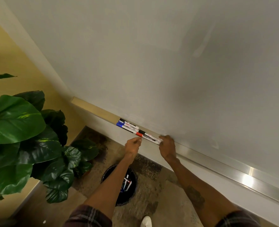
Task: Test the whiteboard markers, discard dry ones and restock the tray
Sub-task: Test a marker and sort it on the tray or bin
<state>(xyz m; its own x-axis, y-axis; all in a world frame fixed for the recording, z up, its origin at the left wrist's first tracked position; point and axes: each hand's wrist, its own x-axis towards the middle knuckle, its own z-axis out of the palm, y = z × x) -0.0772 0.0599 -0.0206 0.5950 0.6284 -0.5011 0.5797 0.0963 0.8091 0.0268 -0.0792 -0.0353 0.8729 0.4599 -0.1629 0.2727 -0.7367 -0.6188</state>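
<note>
1. Lying along the tray [217, 163], near its left end: red-capped marker [149, 138], just beside the other markers [129, 126] with black and blue caps.
2. Right hand [167, 146]: fingers curled round the rear end of the red-capped marker.
3. Left hand [133, 145]: fingers bunched narrow just at the red cap; cannot tell if touching.
4. Below the tray, on the floor: bin [109, 174] with markers inside.

red-capped marker [149, 138], blue-capped marker [125, 128]; green plant [14, 118], plaid sleeve [86, 217], yellow wall [8, 59]

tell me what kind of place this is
Probably an office or classroom: a large wall whiteboard with a marker tray along its bottom edge, a big leafy plant beside it, and a bin below.
</note>
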